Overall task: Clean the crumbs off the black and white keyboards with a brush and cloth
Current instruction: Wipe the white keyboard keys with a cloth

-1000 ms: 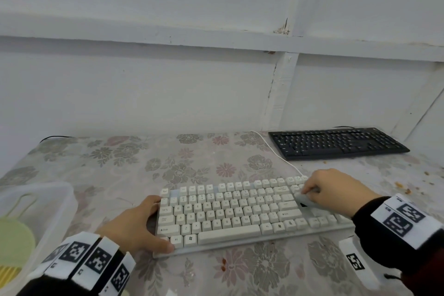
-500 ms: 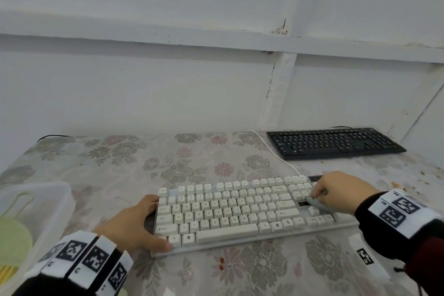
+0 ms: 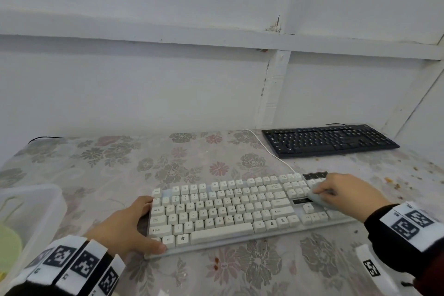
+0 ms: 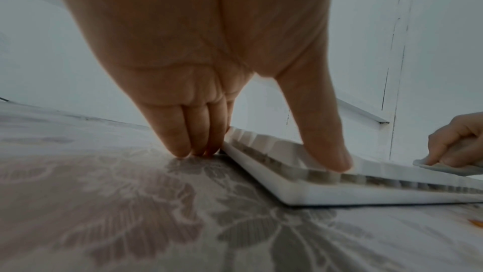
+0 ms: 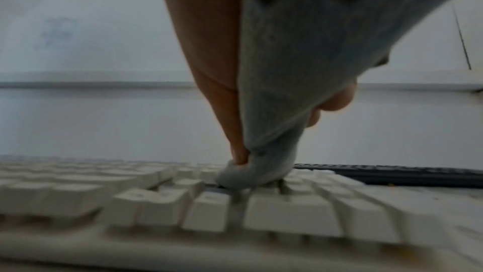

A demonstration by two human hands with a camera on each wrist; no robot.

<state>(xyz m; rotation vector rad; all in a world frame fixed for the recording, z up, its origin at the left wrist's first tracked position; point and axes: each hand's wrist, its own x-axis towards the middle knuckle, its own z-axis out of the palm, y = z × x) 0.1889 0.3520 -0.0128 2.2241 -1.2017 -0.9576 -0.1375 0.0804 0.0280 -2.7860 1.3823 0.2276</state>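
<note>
Here my right hand (image 3: 346, 193) pinches a cloth (image 3: 318, 198), wiping the white keyboard (image 3: 223, 209) my left hand (image 3: 125, 228) steadies; black keyboard (image 3: 329, 139), upper right, looks untouched.

This looks like a plain room in a home. A table (image 3: 101, 175) with a flowery plastic cover stands against a white painted wall (image 3: 144, 91) with cracks and chipped spots. Two computer keyboards lie on it: a white keyboard (image 3: 216, 211) under both hands and a black keyboard (image 3: 329, 139) beyond the right hand.
</note>
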